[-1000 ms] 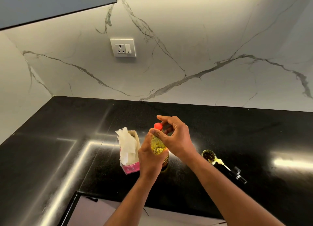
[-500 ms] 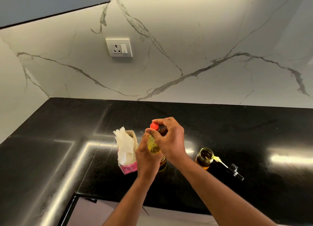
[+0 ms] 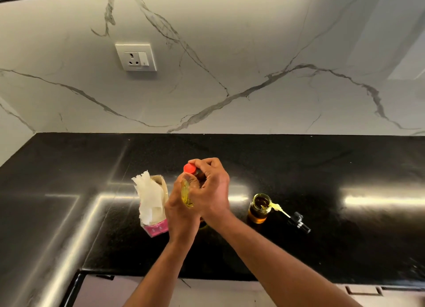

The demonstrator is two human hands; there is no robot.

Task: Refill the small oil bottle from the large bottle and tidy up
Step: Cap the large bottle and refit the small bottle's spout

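Observation:
The large oil bottle [image 3: 186, 195], clear with yellow oil and a red cap [image 3: 189, 168], stands upright on the black counter [image 3: 299, 164]. My left hand [image 3: 180, 211] grips its body from the near side. My right hand [image 3: 210, 189] curls over the top, fingers pinching the red cap. To the right stands the small amber oil bottle [image 3: 258, 207], uncapped, with oil in its lower part. Its black pump top [image 3: 299, 220] with a pale tube lies on the counter just right of it, the tube's end touching the bottle's rim.
An open pink tissue box [image 3: 153, 203] with white tissue sticking up stands directly left of my left hand. A marble backsplash with a wall socket [image 3: 136, 57] rises behind the counter. The counter's front edge runs below my forearms.
The view has shifted slightly down and left. My right hand has closed lower over the red cap, fingers turned round it. The left hand still holds the bottle in the same spot.

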